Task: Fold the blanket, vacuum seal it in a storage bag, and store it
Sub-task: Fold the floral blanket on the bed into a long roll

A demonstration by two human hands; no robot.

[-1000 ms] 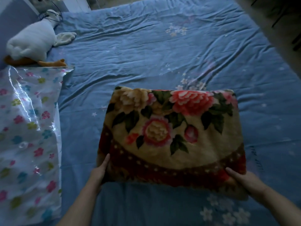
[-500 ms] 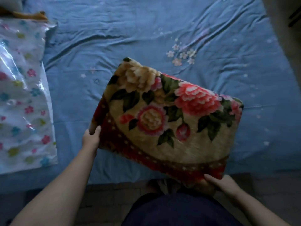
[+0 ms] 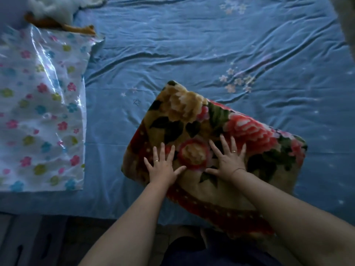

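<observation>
Half a second ago the folded blanket (image 3: 211, 150) was held up by its edges; now it lies askew on the bed (image 3: 192, 54), near corner overhanging. The left hand (image 3: 163, 166) and right hand (image 3: 226, 160) press flat on top, fingers spread, gripping nothing. The storage bag (image 3: 42, 112) and plush toy (image 3: 55, 8) are cut off at left.

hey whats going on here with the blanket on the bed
A person is pressing both palms flat on a folded floral blanket lying at an angle at the near edge of the blue bed. The left hand and right hand are spread open, fingers splayed. The flowered storage bag lies flat to the left, apart from the blanket and not yet used.
</observation>
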